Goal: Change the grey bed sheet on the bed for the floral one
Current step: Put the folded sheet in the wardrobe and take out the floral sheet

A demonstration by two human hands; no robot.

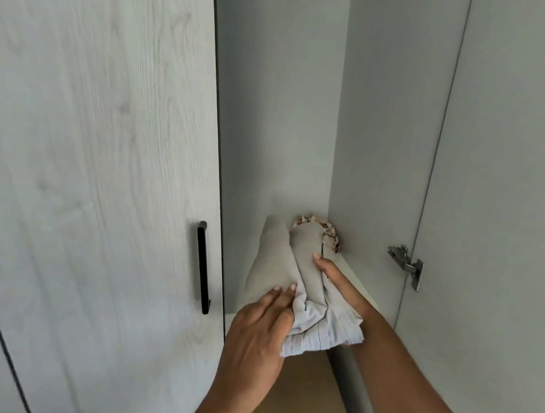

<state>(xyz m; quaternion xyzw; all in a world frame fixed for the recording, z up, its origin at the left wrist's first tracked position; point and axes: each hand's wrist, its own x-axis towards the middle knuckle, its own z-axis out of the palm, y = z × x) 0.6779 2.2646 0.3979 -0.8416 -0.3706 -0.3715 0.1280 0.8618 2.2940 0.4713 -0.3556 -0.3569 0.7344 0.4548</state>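
From the head view, I am standing at the open wardrobe (pixel 274 106) and reaching both arms onto its shelf (pixel 356 276). The grey sheet (pixel 278 267) is lying there as a loose, rolled bundle, its near end hanging over the shelf's front edge. Just behind it, touching its far end and pressed into the back right corner, the floral sheet (pixel 329 237) is peeking out; only a crumpled strip of it is showing.

My right hand (pixel 336 277) is grasping the grey sheet from the right side, thumb lying on top and fingers going under the fold. My left hand (pixel 259 328) is resting on the near end with fingers laid fairly flat over the cloth. Its thumb is hidden, so I cannot tell whether it is gripping or only pressing.

To my left the closed door (pixel 86 155) with its black handle (pixel 203 268) is filling the frame, and on my right the hinge (pixel 407 264) of the open door is showing.

I am judging this to be the wardrobe step: handling the grey bundle that is sitting in front of the floral one. One frame is not telling me whether it is going in or coming out. Either way, the next move is calling for a hand to get past or over the grey cloth, take hold of the floral sheet deep in the corner, and draw it out without dragging the grey bundle off the edge.
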